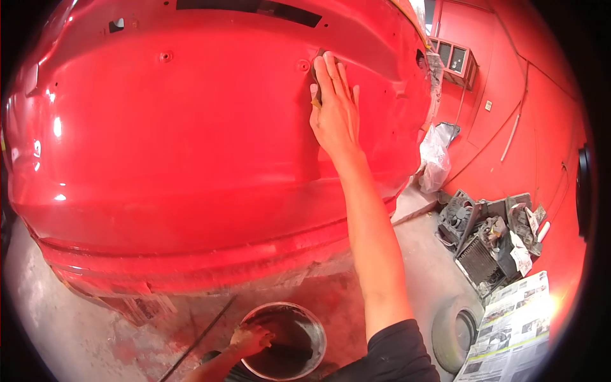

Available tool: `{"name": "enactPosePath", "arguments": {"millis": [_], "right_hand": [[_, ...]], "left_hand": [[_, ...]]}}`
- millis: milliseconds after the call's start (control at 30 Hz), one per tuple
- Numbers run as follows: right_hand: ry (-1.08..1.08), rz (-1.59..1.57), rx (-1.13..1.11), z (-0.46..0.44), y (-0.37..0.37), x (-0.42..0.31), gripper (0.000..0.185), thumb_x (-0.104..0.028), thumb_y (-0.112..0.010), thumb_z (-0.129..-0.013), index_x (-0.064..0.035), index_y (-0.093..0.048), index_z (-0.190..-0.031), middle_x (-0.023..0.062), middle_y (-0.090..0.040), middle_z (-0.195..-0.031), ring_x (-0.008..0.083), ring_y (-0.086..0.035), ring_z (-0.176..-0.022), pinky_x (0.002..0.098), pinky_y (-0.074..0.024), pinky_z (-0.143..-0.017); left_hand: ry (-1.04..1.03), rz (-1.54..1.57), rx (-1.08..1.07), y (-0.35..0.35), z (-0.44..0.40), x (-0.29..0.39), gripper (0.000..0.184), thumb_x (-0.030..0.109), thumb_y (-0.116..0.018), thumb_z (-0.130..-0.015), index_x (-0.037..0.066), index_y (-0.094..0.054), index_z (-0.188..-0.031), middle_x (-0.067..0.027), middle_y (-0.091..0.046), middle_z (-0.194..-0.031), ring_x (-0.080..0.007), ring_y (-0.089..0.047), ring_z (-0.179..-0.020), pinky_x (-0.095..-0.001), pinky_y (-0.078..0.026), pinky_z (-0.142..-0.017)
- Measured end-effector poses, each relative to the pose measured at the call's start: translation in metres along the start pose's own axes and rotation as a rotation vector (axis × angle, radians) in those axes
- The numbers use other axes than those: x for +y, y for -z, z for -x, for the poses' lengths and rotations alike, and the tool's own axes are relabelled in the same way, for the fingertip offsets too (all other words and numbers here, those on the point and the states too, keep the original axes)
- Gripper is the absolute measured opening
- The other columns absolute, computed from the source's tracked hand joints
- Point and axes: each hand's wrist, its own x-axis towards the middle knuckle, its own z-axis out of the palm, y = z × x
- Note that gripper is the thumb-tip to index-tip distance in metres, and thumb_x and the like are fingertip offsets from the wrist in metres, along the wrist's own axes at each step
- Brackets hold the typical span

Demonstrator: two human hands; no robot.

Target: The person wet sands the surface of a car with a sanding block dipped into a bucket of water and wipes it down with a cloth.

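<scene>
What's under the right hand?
Part of a dark pad shows past the right hand, against the red car panel. The hand covers the rest; its full shape and underside are hidden.

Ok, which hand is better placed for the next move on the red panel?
Right, most likely: the right hand presses a dark pad against the red panel, while the left hand is down at the bucket.

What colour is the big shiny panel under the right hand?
The panel is bright red, seen in the head view.
</scene>
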Motion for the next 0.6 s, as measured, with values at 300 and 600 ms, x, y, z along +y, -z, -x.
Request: {"name": "enactPosePath", "arguments": {"millis": [300,600], "right_hand": [[0.008,0.010,-0.023,-0.004,0.004,0.000,0.049,-0.019,-0.052,-0.107,-0.0115,-0.046,-0.156,0.0110,-0.037,-0.168,0.0388,-0.036,-0.153,0.0673,-0.0321,-0.119],[-0.088,0.187,-0.056,-0.003,0.006,-0.018,0.062,-0.013,-0.062,-0.097,-0.0061,-0.044,-0.156,0.0114,-0.038,-0.168,0.0352,-0.039,-0.152,0.0670,-0.0344,-0.118]], "left_hand": [[-0.008,0.019,0.000,-0.005,0.001,-0.003,0.039,0.041,-0.077,-0.085,0.023,-0.070,-0.119,-0.0048,-0.067,-0.116,-0.0261,-0.064,-0.119,-0.0475,-0.047,-0.104],[-0.013,-0.012,-0.003,-0.005,-0.001,-0.007,0.040,0.044,-0.078,-0.084,0.023,-0.071,-0.117,-0.0033,-0.067,-0.116,-0.0244,-0.064,-0.119,-0.0467,-0.048,-0.102]]}}
